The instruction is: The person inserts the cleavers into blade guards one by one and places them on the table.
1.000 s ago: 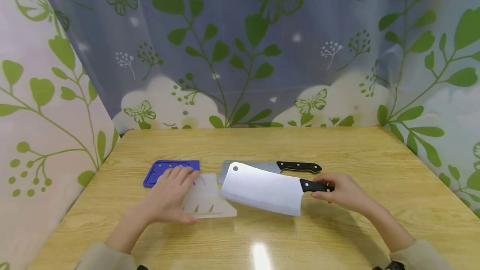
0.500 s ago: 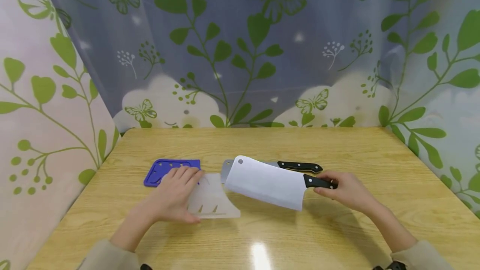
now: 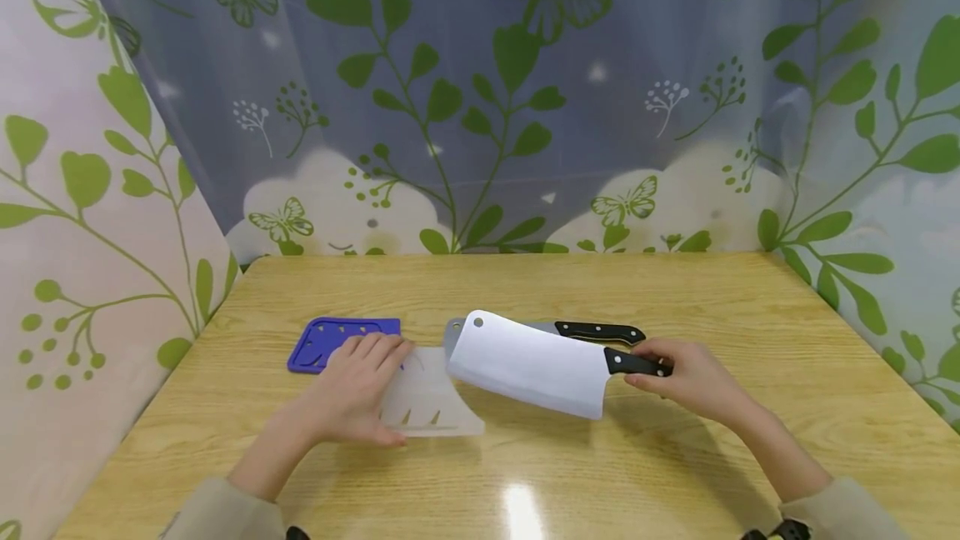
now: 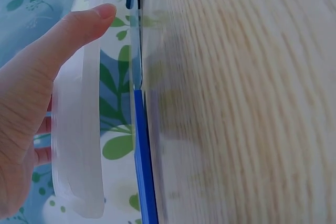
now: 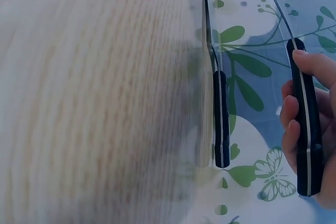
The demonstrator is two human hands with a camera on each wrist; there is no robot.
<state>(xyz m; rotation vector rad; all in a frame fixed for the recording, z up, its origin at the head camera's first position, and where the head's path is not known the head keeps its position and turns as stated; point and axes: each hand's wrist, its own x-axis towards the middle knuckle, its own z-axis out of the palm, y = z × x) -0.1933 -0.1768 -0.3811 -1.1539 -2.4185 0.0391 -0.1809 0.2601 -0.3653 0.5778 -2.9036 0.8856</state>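
My left hand grips a translucent white blade cover with triangular slots, thumb along its near edge. In the left wrist view that cover is raised off the table. My right hand holds a cleaver by its black riveted handle, fingers wrapped round it in the right wrist view. Its broad blade points left, held above the table, and its hole-pierced end is close to the cover's curved open end. Whether blade and cover touch, I cannot tell.
A second knife with a black handle lies on the wooden table, its blade mostly hidden behind the cleaver. Left of it, a blue blade cover lies partly behind my left hand. A leaf-patterned curtain surrounds the table's back and sides.
The cleaver has shifted slightly right and up, hiding more of the knife behind it. My left hand and the white cover have moved a little to the right. Both grips are unchanged.
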